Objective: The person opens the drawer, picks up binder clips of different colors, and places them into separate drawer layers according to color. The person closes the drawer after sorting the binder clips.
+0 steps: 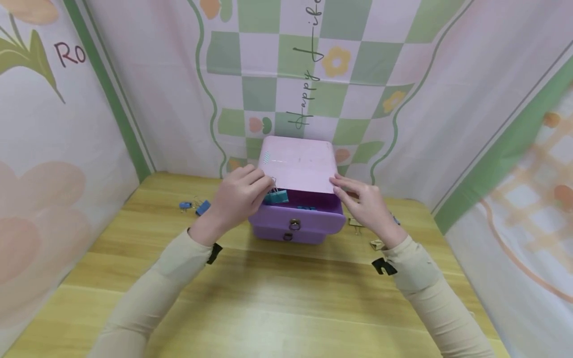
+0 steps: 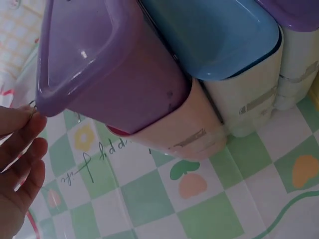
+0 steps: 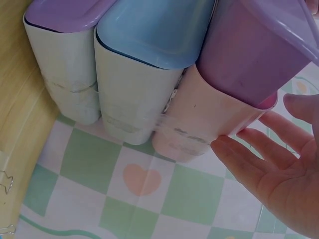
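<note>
A purple drawer [image 1: 268, 219] is pulled out from under the pink top casing [image 1: 297, 161] of a small drawer cabinet. Over the drawer's left part, my left hand [image 1: 241, 196] pinches the wire handles of a teal binder clip [image 1: 277, 197]. More teal clips [image 1: 306, 208] lie inside the drawer. In the left wrist view the pinching fingers [image 2: 30, 124] are right at the drawer's rim, with the clip mostly hidden. My right hand [image 1: 364, 204] touches the casing's right side, its fingers extended along the pink shell [image 3: 224, 107] and the thumb apart.
Blue binder clips [image 1: 203, 208] lie on the wooden table [image 1: 268, 308] left of the cabinet. Gold clips [image 1: 377, 244] and a blue one [image 1: 395, 219] lie on the right. A lower purple drawer is closed, while a blue drawer [image 3: 154, 35] shows in the right wrist view. Patterned cloth [image 1: 259, 54] hangs behind.
</note>
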Available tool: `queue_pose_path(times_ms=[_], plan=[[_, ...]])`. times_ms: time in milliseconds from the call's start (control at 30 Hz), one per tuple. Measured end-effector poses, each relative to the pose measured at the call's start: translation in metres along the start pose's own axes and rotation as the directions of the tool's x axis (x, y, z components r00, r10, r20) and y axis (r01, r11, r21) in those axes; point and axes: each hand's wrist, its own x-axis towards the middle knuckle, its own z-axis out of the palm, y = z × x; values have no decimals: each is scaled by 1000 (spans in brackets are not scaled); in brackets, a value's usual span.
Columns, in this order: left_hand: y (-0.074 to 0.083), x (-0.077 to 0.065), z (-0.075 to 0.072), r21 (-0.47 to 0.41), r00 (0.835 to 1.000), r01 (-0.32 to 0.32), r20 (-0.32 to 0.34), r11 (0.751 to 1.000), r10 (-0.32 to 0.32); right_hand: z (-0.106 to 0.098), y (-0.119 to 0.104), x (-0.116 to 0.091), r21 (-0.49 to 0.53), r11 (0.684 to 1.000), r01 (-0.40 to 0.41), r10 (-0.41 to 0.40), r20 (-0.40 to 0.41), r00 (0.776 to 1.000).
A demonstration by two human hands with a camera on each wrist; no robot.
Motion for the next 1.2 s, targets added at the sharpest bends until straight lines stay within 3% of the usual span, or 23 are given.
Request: queue_pose_path(times_ms=[400,600,767,1000,1200], plan=[[6,6,10,-120,991,27,136,992,-11,-2,0,-1,25,1000,4,-4,-4,1000],[9,9,11,-185,987,42,158,982,-13,-1,1,-2,33,999,8,-8,-16,1000],[10,9,11,-178,981,55,194,983,-20,-1,1,-1,36,999,10,-10,-16,1000],[10,8,11,-140,954,105,295,985,-60,0,0,-1,37,999,20,-20,-21,1000],[10,7,12,-133,948,124,307,983,-78,-1,0,-1,17,1000,12,-12,-24,1000]])
